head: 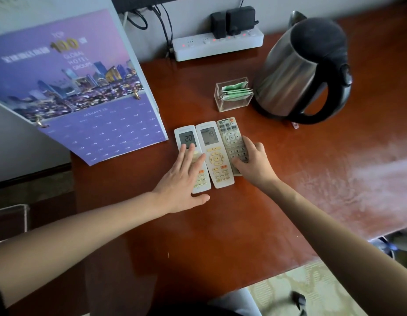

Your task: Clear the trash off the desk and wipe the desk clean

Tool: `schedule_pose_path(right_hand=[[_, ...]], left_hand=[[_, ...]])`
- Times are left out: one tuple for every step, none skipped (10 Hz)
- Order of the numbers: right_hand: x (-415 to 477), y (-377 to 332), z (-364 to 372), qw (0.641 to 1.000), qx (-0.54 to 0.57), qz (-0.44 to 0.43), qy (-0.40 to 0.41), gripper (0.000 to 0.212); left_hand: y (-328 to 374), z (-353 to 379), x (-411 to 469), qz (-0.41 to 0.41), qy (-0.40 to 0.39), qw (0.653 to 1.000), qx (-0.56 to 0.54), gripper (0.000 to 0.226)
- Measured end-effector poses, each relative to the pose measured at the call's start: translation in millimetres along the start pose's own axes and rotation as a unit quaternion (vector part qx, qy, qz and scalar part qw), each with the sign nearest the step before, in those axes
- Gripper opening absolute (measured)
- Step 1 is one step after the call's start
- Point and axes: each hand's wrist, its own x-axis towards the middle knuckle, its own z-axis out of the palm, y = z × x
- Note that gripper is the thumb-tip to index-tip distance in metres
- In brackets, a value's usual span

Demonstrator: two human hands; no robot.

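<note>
Three remote controls lie side by side on the reddish-brown desk [220,224]. My left hand [182,179] rests flat with fingers spread on the left white remote [187,137], whose screen reads 20. The middle white remote [214,153] with yellow buttons lies untouched between my hands. My right hand [255,163] grips the right edge and lower end of the grey remote [231,137]. No trash or cloth is in either hand.
A purple wall calendar [84,92] leans at the left. A steel kettle [298,71] stands back right beside a clear box of green sachets [234,94]. A white power strip [216,44] with black adapters sits against the wall. The desk's right part shows pale smears [369,179].
</note>
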Motion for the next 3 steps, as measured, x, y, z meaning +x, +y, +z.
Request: schedule_pose_path(right_hand=[[0.3,2.1,0.2,1.0,0.003,0.001,0.006,0.066],[-3.1,0.2,-0.6,1.0,0.006,0.005,0.001,0.067],[-6.1,1.2,0.0,0.998,-0.038,-0.02,0.042,0.063]], left_hand=[[-3.8,0.7,-3.5,0.012,0.002,1.0,-0.003,0.095],[0.9,-1.4,-4.3,0.006,0.002,1.0,0.004,0.094],[2.7,-4.3,-5.0,0.014,0.014,0.999,0.038,0.092]])
